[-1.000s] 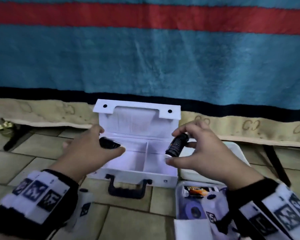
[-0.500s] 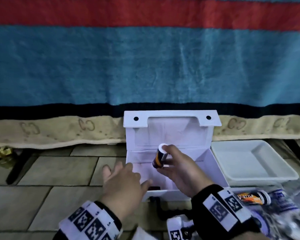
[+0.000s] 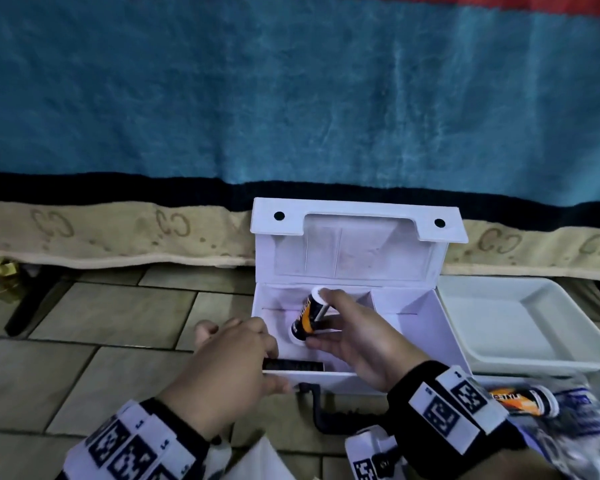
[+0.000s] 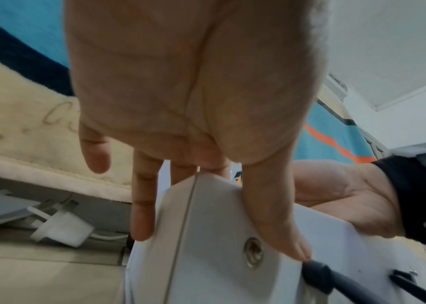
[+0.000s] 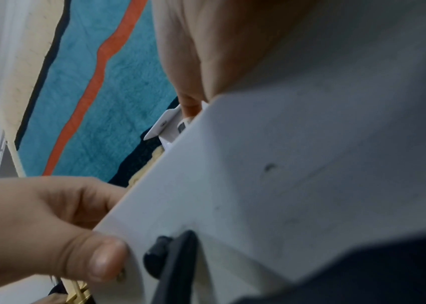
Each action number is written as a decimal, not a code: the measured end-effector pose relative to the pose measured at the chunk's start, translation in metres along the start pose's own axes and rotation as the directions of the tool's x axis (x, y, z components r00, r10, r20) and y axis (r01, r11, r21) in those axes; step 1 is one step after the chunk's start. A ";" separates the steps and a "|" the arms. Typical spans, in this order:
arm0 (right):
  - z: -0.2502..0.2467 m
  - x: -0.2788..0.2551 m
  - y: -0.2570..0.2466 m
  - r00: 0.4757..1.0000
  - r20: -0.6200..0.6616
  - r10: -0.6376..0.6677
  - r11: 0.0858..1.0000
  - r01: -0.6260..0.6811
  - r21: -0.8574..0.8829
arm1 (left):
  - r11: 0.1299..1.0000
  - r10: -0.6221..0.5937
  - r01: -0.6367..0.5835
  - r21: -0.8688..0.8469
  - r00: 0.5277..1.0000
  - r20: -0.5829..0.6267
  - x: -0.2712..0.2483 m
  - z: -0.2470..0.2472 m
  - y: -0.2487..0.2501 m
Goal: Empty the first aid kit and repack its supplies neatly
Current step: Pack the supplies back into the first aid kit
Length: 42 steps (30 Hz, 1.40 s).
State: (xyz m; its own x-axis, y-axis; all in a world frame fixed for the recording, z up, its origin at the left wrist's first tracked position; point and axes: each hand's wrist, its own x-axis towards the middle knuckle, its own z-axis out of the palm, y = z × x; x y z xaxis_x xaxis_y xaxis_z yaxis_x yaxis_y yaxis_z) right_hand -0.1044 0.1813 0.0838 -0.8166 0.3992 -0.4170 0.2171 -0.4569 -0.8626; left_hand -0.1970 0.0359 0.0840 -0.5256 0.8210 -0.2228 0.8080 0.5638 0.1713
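Note:
The white first aid kit (image 3: 413,344) stands open on the tiled floor, lid (image 3: 357,237) upright. My right hand (image 3: 326,317) grips a small black-and-orange bottle (image 3: 303,322) with a white cap, tilted inside the kit's left compartment. My left hand (image 3: 271,358) holds the kit's front-left corner, thumb on the front wall and fingers over the rim. A black item (image 3: 291,365) lies inside along the front wall. In the left wrist view the left hand (image 4: 206,174) pinches the kit's wall (image 4: 219,257). The right wrist view shows that wall (image 5: 284,185) filling the frame.
A white tray (image 3: 520,323) sits right of the kit. Another orange bottle (image 3: 520,400) and a crinkled plastic bag (image 3: 586,427) lie at the lower right. The kit's black handle (image 3: 323,410) hangs in front. A blue striped blanket (image 3: 291,98) hangs behind.
My left hand let go of the black item, which now lies in the kit, and took hold of the front-left corner. My right hand lowered the bottle into the left compartment.

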 end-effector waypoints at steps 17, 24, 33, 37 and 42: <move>-0.002 0.006 0.006 0.995 -0.043 0.088 0.983 -0.094 -0.155 | 0.990 -0.041 0.019 -0.143 0.988 -0.149 -0.003 0.000 0.004; 0.006 -0.004 0.005 0.991 -0.067 -0.113 0.670 0.026 -0.741 | 0.999 0.017 -0.023 -0.037 0.989 -0.146 -0.006 -0.004 0.005; -0.005 -0.083 -0.035 0.943 0.178 -0.280 0.215 0.242 -0.946 | 0.973 0.057 -0.116 -0.200 0.959 -0.278 -0.041 -0.017 -0.007; -0.011 -0.108 -0.015 0.975 0.177 -0.137 -0.020 0.176 -0.984 | 0.965 0.173 -0.178 -0.193 0.984 -0.039 -0.058 -0.008 -0.007; -0.007 -0.124 0.027 0.995 0.096 -0.020 -0.113 0.093 -0.989 | 0.940 0.336 -0.319 -0.121 0.928 0.163 -0.069 0.015 -0.004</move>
State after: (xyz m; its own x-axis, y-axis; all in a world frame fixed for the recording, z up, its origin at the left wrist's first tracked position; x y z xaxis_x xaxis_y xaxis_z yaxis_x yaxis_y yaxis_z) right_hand 0.0063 0.1253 0.1096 -0.8685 0.3299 -0.3700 0.4282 0.8753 -0.2249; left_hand -0.1604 -0.0244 0.0840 -0.1727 0.9364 -0.3056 0.8948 0.2789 0.3486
